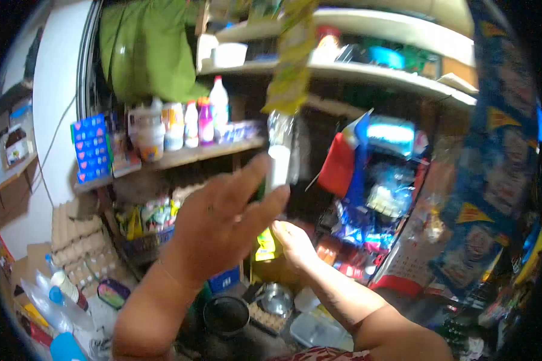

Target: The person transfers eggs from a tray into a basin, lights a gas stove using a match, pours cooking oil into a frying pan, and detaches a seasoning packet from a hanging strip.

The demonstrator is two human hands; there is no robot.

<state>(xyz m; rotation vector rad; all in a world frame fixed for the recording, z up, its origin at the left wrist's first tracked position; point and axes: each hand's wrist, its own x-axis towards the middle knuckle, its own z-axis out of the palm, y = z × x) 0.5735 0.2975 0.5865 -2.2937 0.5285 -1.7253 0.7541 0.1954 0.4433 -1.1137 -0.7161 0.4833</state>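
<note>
My left hand (217, 222) is raised in the middle of the view, blurred, its fingers spread and slightly bent. Its fingertips are right at a white cylinder-shaped piece (279, 167) in clear plastic, at the lower end of a hanging strip of yellow sachets (290, 66). Lower and farther away, my right hand (296, 245) has its fingers closed at a small yellow packet (265, 246). The left hand covers part of the space between the two, including some of the right fingertips.
A shelf (186, 157) carries bottles and tubs. Blue sachet strips (500, 162) hang close on the right. Egg trays (81, 240) stand at left. Below are a dark pan (226, 314), a metal pot (276, 299) and a clear plastic container (319, 331).
</note>
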